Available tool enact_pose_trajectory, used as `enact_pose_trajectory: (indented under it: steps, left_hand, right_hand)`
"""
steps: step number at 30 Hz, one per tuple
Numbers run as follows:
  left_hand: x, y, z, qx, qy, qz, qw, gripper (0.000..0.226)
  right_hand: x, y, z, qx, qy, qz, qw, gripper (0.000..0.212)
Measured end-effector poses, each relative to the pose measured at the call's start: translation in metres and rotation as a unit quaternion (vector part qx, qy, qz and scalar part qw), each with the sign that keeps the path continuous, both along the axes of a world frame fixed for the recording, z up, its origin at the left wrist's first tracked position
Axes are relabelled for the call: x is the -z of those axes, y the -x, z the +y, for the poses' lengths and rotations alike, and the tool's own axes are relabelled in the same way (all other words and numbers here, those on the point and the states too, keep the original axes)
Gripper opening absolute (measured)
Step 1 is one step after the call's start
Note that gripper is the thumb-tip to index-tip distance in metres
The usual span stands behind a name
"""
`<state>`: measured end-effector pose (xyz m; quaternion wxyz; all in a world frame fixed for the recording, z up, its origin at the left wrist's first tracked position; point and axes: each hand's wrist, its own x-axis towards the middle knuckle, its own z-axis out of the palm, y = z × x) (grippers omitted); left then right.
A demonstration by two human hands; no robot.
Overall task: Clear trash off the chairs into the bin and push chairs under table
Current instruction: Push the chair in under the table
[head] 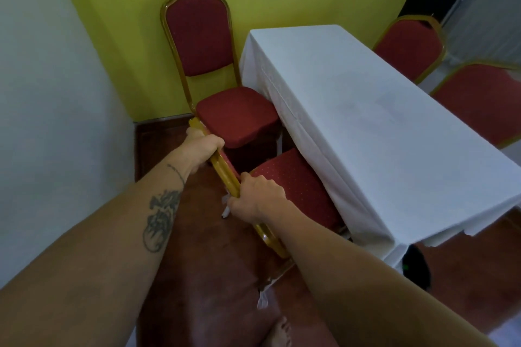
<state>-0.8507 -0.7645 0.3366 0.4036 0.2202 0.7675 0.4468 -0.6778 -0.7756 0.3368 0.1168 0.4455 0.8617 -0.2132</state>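
A red-cushioned chair with a gold frame (298, 191) stands close below me, its seat partly under the white-clothed table (366, 132). My left hand (204, 146) grips the top of its gold backrest at the far end. My right hand (258, 197) grips the same backrest nearer me and also pinches a scrap of white paper trash (225, 207). A second red chair (236, 113) stands beyond it by the yellow wall, its seat bare and touching the tablecloth.
Two more red chairs (411, 48) (485, 104) stand on the table's far side. A white scrap (262, 300) lies on the red-brown floor by the chair leg. A dark object with a green light (417, 267) sits under the table corner. A white wall is on the left.
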Motion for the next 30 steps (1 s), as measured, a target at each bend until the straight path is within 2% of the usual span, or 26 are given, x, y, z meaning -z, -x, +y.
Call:
enact_pose_trajectory:
  steps: [2,3,6,9,11,15,19,25,30]
  left_hand:
    - [0.004,0.004,0.01,-0.005,-0.002,0.013,1.0,0.056]
    - [0.004,0.006,0.016,-0.008,0.001,0.016,1.0,0.055]
    - [0.007,0.013,0.038,-0.001,-0.008,0.013,1.0,0.06]
    - [0.002,0.013,0.052,0.003,0.007,0.014,1.0,0.093]
    - [0.003,0.012,0.059,-0.003,0.006,0.029,1.0,0.09]
    - [0.005,0.017,0.072,-0.007,0.023,0.063,0.998,0.066]
    - [0.005,0.024,0.081,-0.005,0.028,0.056,0.998,0.083]
    - [0.007,0.024,0.091,-0.011,0.021,0.053,0.998,0.087]
    - [0.011,0.024,0.108,0.001,0.024,0.056,0.998,0.09]
  right_hand:
    - [0.0,0.004,0.009,-0.003,0.014,0.002,1.0,0.063]
    - [0.0,0.006,0.016,-0.003,0.019,0.005,1.0,0.064]
    - [0.001,0.012,0.033,-0.007,0.019,0.015,1.0,0.069]
    - [0.001,0.014,0.046,-0.004,0.027,0.024,0.999,0.07]
    - [0.003,0.016,0.054,-0.003,0.027,0.028,0.999,0.072]
    - [0.004,0.021,0.063,0.012,0.048,0.035,0.998,0.077]
    - [0.003,0.025,0.071,0.012,0.051,0.038,0.998,0.075]
    - [0.006,0.031,0.083,0.006,0.061,0.04,0.997,0.08]
    - [0.008,0.031,0.094,0.009,0.055,0.041,0.998,0.072]
